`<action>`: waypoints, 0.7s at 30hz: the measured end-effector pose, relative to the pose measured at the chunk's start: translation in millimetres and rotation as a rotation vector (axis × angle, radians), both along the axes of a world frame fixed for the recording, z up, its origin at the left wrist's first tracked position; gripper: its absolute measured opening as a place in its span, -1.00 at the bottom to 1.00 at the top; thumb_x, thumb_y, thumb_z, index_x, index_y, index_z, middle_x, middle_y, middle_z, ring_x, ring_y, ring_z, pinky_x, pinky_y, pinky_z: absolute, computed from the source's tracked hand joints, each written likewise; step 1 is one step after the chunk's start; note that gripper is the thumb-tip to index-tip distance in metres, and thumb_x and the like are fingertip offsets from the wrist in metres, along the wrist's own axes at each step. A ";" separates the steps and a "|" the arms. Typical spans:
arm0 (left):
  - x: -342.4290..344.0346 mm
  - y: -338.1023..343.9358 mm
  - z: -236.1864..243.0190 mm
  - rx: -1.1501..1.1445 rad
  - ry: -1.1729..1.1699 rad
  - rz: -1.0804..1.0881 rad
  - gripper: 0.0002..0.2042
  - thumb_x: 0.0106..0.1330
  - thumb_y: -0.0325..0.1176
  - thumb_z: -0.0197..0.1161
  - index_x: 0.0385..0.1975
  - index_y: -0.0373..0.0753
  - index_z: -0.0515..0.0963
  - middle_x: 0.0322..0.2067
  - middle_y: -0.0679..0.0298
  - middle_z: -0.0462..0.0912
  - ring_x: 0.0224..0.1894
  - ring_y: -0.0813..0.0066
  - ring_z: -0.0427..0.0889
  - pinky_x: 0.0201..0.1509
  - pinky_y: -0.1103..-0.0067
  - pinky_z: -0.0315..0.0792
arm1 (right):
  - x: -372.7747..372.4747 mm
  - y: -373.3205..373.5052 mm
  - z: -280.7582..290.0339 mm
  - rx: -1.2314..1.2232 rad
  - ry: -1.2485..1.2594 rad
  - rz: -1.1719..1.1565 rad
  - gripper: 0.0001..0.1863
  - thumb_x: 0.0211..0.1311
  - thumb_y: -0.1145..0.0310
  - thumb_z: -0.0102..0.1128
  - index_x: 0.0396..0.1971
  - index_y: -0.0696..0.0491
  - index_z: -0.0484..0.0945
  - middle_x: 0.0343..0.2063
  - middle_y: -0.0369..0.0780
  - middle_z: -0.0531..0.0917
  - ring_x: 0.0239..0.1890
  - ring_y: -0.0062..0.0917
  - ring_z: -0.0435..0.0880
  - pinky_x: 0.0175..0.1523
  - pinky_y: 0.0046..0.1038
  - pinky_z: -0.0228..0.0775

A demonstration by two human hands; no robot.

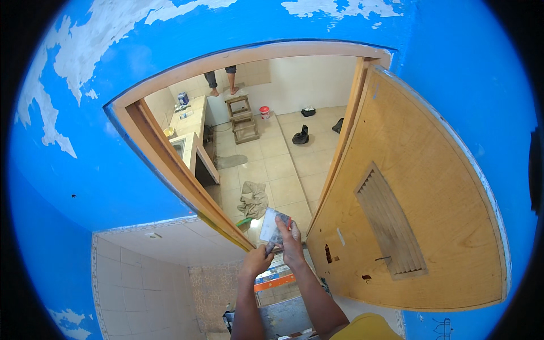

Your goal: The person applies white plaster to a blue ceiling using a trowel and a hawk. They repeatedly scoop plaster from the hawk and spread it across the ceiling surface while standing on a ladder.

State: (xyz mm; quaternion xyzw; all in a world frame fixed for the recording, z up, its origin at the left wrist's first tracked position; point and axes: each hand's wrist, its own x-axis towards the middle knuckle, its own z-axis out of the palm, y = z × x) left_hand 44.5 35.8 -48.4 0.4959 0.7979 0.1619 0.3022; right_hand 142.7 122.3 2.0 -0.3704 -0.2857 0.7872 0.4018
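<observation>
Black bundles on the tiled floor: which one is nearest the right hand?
The peaked bundle. It sits nearer the right hand than the white-topped bundle farther back and the rightmost bundle, partly hidden by the door frame.

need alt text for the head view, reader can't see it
The left hand grips the handle of a flat, pale-bladed scraper while the right hand holds its blade end. Beyond, a doorway with an open wooden door shows a tiled floor and crumpled cloth; the blue wall is peeling.
</observation>
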 end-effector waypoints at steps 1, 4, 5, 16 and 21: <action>-0.2 0.3 -0.9 -0.001 0.008 -0.001 -0.64 0.16 -0.11 0.05 -0.30 -0.34 0.40 -0.39 -0.12 0.56 -0.25 -0.06 0.54 -0.17 0.20 0.38 | 0.4 0.1 -1.0 0.003 -0.008 -0.004 -0.64 0.09 0.21 0.24 -0.21 0.04 0.35 -0.34 -0.31 0.52 -0.36 -0.65 0.57 -0.37 -0.56 0.47; 0.0 0.3 1.1 -0.011 0.027 -0.009 -0.64 0.16 -0.10 0.04 -0.31 -0.34 0.40 -0.39 -0.12 0.56 -0.25 -0.06 0.54 -0.16 0.19 0.37 | -0.6 -0.1 -1.4 0.013 -0.019 -0.006 -0.64 0.09 0.20 0.22 -0.20 0.06 0.34 -0.33 -0.30 0.52 -0.36 -0.64 0.57 -0.35 -0.53 0.48; -0.1 -0.2 2.5 -0.016 0.032 -0.013 -0.64 0.16 -0.10 0.04 -0.30 -0.34 0.40 -0.39 -0.12 0.56 -0.25 -0.06 0.54 -0.16 0.19 0.37 | -0.9 -0.6 -1.7 0.019 -0.011 -0.005 -0.64 0.10 0.20 0.22 -0.21 0.06 0.34 -0.33 -0.30 0.52 -0.36 -0.64 0.57 -0.35 -0.52 0.48; -4.1 -1.5 10.0 -0.040 -0.013 0.011 -0.62 0.17 -0.08 0.04 -0.27 -0.33 0.42 -0.33 -0.11 0.56 -0.21 -0.05 0.53 -0.13 0.22 0.38 | -0.8 -5.0 8.5 0.018 -0.066 0.001 -0.68 0.12 0.17 0.19 -0.23 0.02 0.36 -0.38 -0.32 0.54 -0.39 -0.66 0.57 -0.33 -0.51 0.46; -3.9 1.8 19.7 -0.060 0.011 0.015 -0.61 0.17 -0.08 0.05 -0.27 -0.34 0.42 -0.32 -0.10 0.56 -0.20 -0.02 0.53 -0.12 0.24 0.38 | -0.4 -1.4 -0.7 0.023 -0.049 0.030 -0.71 0.12 0.17 0.18 -0.25 -0.03 0.37 -0.39 -0.35 0.53 -0.41 -0.70 0.55 -0.38 -0.54 0.42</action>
